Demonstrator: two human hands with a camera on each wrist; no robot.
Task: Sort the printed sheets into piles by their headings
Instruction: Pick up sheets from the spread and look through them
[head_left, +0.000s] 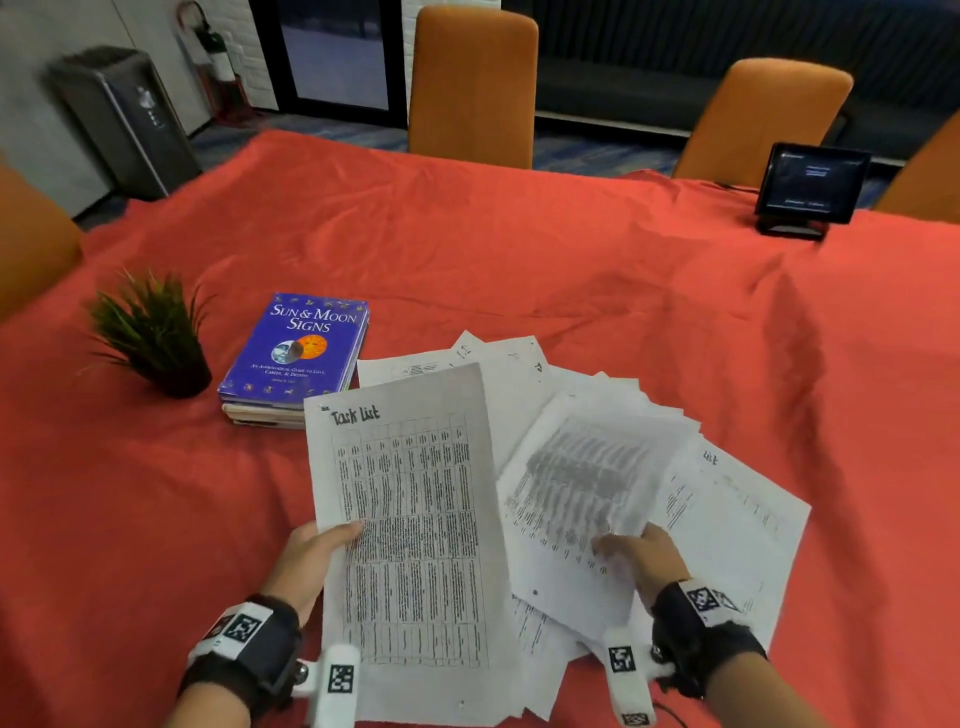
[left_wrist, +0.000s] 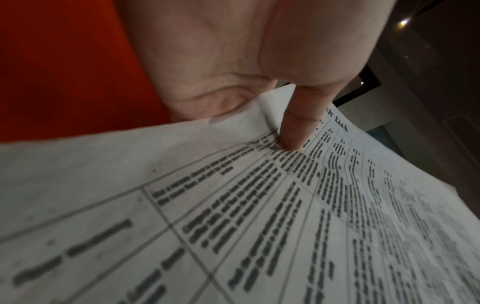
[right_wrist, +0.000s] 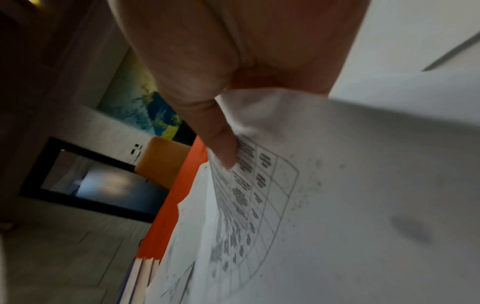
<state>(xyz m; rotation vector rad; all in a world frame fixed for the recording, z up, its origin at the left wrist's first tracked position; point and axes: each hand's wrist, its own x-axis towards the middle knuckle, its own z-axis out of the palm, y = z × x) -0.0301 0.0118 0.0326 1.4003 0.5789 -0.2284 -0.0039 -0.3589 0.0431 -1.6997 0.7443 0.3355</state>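
The left hand (head_left: 311, 556) grips a printed sheet headed "Task List" (head_left: 410, 519) at its left edge, thumb (left_wrist: 298, 127) pressed on the printed grid and the other fingers hidden beneath the paper. The sheet is raised off the surface, near and left of the rest.

The right hand (head_left: 644, 558) pinches a second sheet (head_left: 587, 488), blurred, with a grid of text; the thumb lies on top near the sheet's near edge and the fingers curl under it. This sheet is lifted above a fanned heap of loose sheets (head_left: 727, 509) spread over the red cloth (head_left: 519, 249) covering the surface.

Far and left of the papers lies a blue book (head_left: 298, 345) on a small stack, with a potted plant (head_left: 156, 338) further left. A small screen (head_left: 808, 182) stands at the far right.
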